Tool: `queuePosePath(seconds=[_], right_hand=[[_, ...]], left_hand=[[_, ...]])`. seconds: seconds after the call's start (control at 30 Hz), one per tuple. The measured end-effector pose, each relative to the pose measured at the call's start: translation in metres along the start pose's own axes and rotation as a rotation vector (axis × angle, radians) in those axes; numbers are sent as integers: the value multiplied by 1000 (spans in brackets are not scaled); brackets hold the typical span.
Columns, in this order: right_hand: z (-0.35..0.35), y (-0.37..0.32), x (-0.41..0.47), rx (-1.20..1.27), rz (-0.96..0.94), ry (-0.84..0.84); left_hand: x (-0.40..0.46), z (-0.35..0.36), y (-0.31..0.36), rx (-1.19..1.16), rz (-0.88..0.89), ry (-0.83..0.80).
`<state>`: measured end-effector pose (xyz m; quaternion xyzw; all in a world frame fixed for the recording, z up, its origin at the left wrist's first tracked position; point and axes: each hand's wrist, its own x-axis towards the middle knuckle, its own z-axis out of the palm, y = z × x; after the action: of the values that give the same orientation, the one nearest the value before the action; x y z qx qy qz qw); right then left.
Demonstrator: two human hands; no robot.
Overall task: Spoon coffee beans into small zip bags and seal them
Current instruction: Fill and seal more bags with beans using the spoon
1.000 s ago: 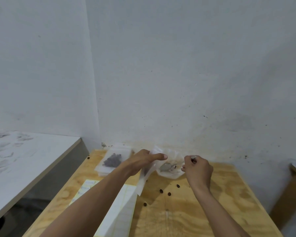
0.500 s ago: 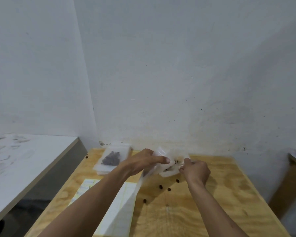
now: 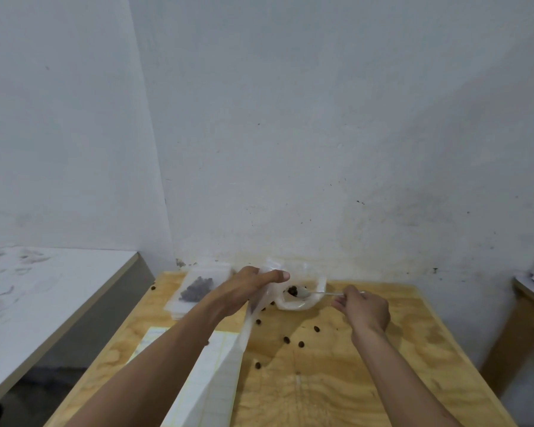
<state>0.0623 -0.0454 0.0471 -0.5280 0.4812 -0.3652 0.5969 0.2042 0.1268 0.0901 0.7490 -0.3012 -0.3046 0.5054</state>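
Head view
Left hand [image 3: 244, 288]: grips a small zip bag [image 3: 253, 315] hanging just left of the plastic tub [image 3: 316, 298]
Right hand [image 3: 363, 311]: right of the tub, pinching the spoon [image 3: 313, 293] handle
Spoon bowl: inside the tub, beside coffee beans [image 3: 292, 290]
Loose beans [image 3: 300, 344]: on the plywood table [image 3: 336, 380], nearer the person than the tub
Filled bag [image 3: 196, 289]: left of the tub, flat

Left hand [image 3: 247, 288] holds a small zip bag [image 3: 253, 315]; right hand [image 3: 363, 309] grips a spoon [image 3: 318, 293] over the open bean bag [image 3: 299, 291] near the plywood table's [image 3: 383, 365] far edge.
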Motion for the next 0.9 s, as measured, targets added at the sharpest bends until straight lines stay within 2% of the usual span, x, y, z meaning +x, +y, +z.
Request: queuePosePath(seconds=[0.1,0.3,0.43,0.57,0.77,0.9], right_hand=[[-7,-10,4,-70,-100,34],[-5,-10,3,-259,-302,-16],[4,10,2,-332,-349,-41],[7,14,-1,-296,-225,-21],[8,17,-1,27,206,17],[6,16,2,82,269,20]], left_hand=[[1,-2,-3,-1,-9,-3],[1,2,1,10,17,-22],[2,7,10,17,85,-9],[5,12,22,80,121,-10],[18,14,13,94,89,-78],[15,7,8,101,76,-26]])
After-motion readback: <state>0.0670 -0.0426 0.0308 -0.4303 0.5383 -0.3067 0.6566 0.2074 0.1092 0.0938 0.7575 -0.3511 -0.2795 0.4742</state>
